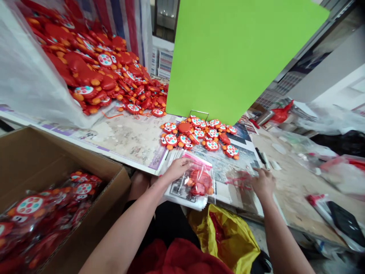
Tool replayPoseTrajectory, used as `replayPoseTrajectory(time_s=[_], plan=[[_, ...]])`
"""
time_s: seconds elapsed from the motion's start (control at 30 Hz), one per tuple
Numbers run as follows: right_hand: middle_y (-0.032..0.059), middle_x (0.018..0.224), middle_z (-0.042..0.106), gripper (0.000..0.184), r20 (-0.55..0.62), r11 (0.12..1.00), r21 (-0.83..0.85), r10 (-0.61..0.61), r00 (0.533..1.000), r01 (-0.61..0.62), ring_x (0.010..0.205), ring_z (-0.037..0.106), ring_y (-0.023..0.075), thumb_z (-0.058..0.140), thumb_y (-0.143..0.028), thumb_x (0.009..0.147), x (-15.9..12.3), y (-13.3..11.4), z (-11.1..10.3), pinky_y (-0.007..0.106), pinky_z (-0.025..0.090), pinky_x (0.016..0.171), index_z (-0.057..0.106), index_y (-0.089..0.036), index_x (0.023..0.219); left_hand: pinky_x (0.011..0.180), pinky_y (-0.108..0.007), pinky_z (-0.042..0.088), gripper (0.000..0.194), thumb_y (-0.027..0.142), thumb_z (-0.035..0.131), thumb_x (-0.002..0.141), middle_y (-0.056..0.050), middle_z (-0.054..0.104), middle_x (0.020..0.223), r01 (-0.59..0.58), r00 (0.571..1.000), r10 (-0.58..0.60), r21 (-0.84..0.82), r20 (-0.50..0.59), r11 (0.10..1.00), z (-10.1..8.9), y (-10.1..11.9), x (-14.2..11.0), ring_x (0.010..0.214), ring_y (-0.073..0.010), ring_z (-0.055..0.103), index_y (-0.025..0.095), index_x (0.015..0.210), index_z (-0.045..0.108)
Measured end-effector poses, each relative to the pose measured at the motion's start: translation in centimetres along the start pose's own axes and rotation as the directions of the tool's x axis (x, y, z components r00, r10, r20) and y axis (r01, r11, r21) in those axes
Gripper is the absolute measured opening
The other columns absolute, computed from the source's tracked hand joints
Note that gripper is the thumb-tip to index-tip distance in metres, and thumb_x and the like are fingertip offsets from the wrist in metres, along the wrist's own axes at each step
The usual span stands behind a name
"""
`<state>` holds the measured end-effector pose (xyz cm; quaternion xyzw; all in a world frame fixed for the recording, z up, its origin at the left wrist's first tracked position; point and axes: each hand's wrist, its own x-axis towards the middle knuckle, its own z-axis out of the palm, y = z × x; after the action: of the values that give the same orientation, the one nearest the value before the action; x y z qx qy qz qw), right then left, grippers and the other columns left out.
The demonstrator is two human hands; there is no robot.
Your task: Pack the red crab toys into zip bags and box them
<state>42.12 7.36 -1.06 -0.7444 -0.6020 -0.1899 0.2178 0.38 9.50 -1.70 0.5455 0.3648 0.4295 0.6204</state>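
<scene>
My left hand [180,169] pinches the top of a clear plastic bag [211,172] that has a pink strip. Inside the bag a red toy with orange feet [201,179] lies with its plain red back upward. Beneath it is a stack of flat clear bags [196,205] at the table's front edge. To the right, my right hand [264,183] hovers over or rests on the table, fingers apart, beside some thin, blurred red pieces [239,179]. Just beyond the bag sits a cluster of red turtle-like toys with white dotted shells [211,145].
A big white sack [85,114] spills a heap of red toys [125,76] at left. The cardboard box [114,179] holds bagged toys. A green panel [228,57] stands behind the cluster. Pens [260,156] and a phone [346,220] lie right; a yellow bag [236,243] hangs below.
</scene>
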Motion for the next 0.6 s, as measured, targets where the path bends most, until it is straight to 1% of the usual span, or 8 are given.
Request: replayPoseTrajectory(time_s=[0.1, 0.17, 0.27, 0.33, 0.37, 0.43, 0.53, 0.6], plan=[[0.0190, 0.123, 0.056, 0.048, -0.173, 0.991, 0.128, -0.014, 0.985, 0.036, 0.119, 0.049, 0.0335, 0.043, -0.013, 0.070, -1.0, -3.4, -1.2, 0.057, 0.037, 0.099, 0.066, -0.014, 0.113, 0.066, -0.025, 0.049, 0.034, 0.043, 0.068, 0.080, -0.007, 0.071, 0.093, 0.045, 0.998, -0.046, 0.026, 0.038, 0.999, 0.1, 0.4, 0.0, 0.081, -0.0171, 0.065, 0.014, 0.097, 0.068], [0.0184, 0.127, 0.054, 0.042, -0.173, 0.974, 0.201, -0.068, 0.983, 0.102, 0.122, 0.047, 0.0338, 0.045, -0.016, 0.076, -2.3, -7.3, -1.4, 0.057, 0.037, 0.101, 0.065, -0.016, 0.113, 0.063, -0.024, 0.048, 0.032, 0.043, 0.069, 0.078, -0.006, 0.070, 0.087, 0.045, 0.999, -0.047, 0.079, 0.020, 0.996, 0.1, 0.5, 0.0, 0.076, -0.0158, 0.064, 0.014, 0.092, 0.068], [0.0161, 0.133, 0.053, 0.034, 0.002, 0.944, 0.260, -0.213, 0.977, 0.205, 0.132, 0.038, 0.0367, 0.048, -0.026, 0.086, -4.9, -13.2, -0.7, 0.059, 0.033, 0.105, 0.066, -0.020, 0.114, 0.061, -0.024, 0.047, 0.031, 0.043, 0.069, 0.077, -0.004, 0.068, 0.085, 0.044, 0.999, -0.044, 0.110, -0.007, 0.993, 0.2, 0.7, -0.2, 0.073, -0.0148, 0.061, 0.014, 0.088, 0.066], [0.0137, 0.135, 0.053, 0.036, 0.130, 0.892, 0.395, -0.290, 0.948, 0.219, 0.131, 0.042, 0.0321, 0.043, -0.027, 0.090, -6.3, -15.7, -0.1, 0.053, 0.037, 0.105, 0.063, -0.023, 0.121, 0.062, -0.024, 0.047, 0.031, 0.044, 0.068, 0.077, -0.004, 0.066, 0.086, 0.055, 0.998, -0.054, 0.081, -0.009, 0.995, 0.1, 0.9, -0.5, 0.074, -0.0148, 0.061, 0.015, 0.087, 0.064], [0.0134, 0.136, 0.053, 0.037, 0.148, 0.864, 0.469, -0.284, 0.947, 0.185, 0.129, 0.045, 0.0298, 0.041, -0.027, 0.092, -6.8, -16.4, 0.0, 0.050, 0.040, 0.103, 0.061, -0.023, 0.124, 0.062, -0.024, 0.047, 0.031, 0.044, 0.068, 0.077, -0.003, 0.065, 0.085, 0.057, 0.998, -0.056, 0.065, -0.013, 0.996, 0.1, 1.0, -0.6, 0.075, -0.0149, 0.061, 0.015, 0.086, 0.063], [0.0142, 0.134, 0.053, 0.039, 0.118, 0.801, 0.595, -0.172, 0.978, 0.069, 0.121, 0.052, 0.0263, 0.039, -0.033, 0.095, -7.1, -16.7, -0.2, 0.044, 0.046, 0.097, 0.058, -0.022, 0.127, 0.065, -0.024, 0.048, 0.029, 0.042, 0.067, 0.077, -0.003, 0.064, 0.085, 0.054, 0.998, -0.053, 0.048, -0.026, 0.997, 0.1, 1.2, -0.7, 0.077, -0.0152, 0.060, 0.015, 0.086, 0.062], [0.0126, 0.111, 0.064, 0.040, 0.088, 0.724, 0.685, 0.023, 0.996, -0.077, 0.099, 0.060, 0.0243, 0.041, -0.044, 0.095, -6.8, -16.2, -1.3, 0.041, 0.049, 0.086, 0.062, -0.019, 0.117, 0.068, -0.025, 0.048, 0.026, 0.039, 0.066, 0.078, -0.003, 0.064, 0.085, 0.050, 0.998, -0.049, 0.048, -0.037, 0.998, 0.0, 1.3, -0.7, 0.079, -0.0153, 0.060, 0.014, 0.087, 0.061], [0.0093, 0.095, 0.066, 0.041, 0.143, 0.705, 0.698, 0.039, 0.989, -0.129, 0.089, 0.060, 0.0235, 0.041, -0.049, 0.095, -6.6, -16.3, -2.2, 0.038, 0.048, 0.082, 0.066, -0.019, 0.105, 0.069, -0.026, 0.048, 0.025, 0.038, 0.066, 0.078, -0.003, 0.063, 0.084, 0.052, 0.998, -0.051, 0.040, -0.037, 0.998, 0.0, 1.3, -0.6, 0.078, -0.0148, 0.060, 0.014, 0.086, 0.061]])
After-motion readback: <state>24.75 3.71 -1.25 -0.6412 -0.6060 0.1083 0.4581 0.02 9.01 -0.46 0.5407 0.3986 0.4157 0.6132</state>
